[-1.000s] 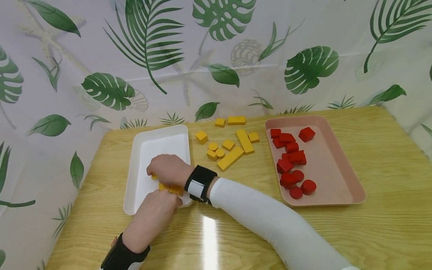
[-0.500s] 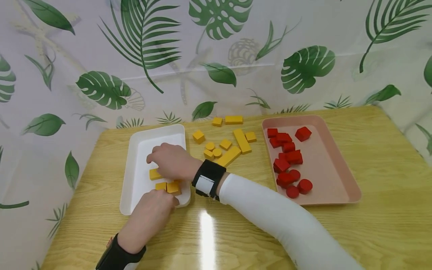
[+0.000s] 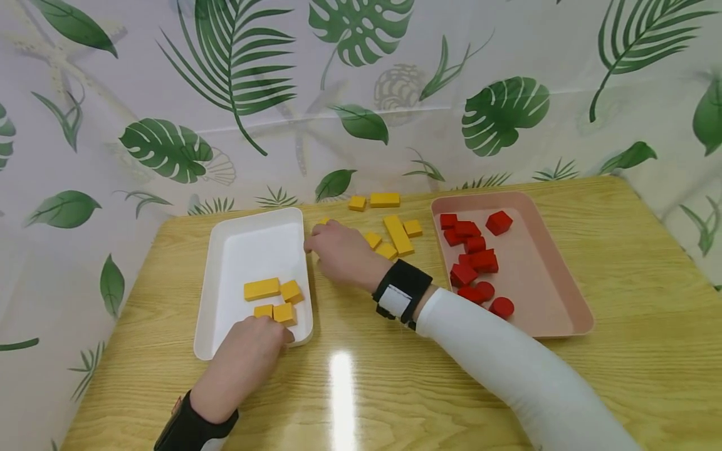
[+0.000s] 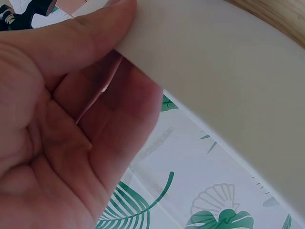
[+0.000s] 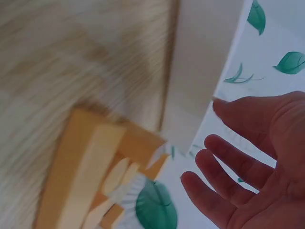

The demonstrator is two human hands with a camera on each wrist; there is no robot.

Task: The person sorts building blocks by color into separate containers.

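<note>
My left hand [image 3: 254,344] pinches the near rim of a white tray [image 3: 256,250]; in the left wrist view the thumb lies on the tray wall [image 4: 214,57] with fingers curled behind it. Inside, near that hand, lie several yellow blocks, among them a long yellow block [image 3: 262,289]. My right hand [image 3: 345,254] is just right of the tray's right side, over the table and partly covering the loose yellow blocks. In the right wrist view its fingers [image 5: 228,167] are spread and relaxed, holding nothing, beside the tray's side wall [image 5: 200,71].
Loose yellow blocks lie between the trays, including a long upright-lying block [image 3: 398,235] and a flat one [image 3: 385,200] at the back. On the right stands a pink tray [image 3: 555,294] with several red blocks [image 3: 479,260] along its left side. A leaf-patterned cloth [image 3: 429,138] hangs behind the table.
My right hand has moved out of the white tray to the right, toward the loose yellow blocks, uncovering the yellow blocks in the tray. The left hand stays on the rim.
</note>
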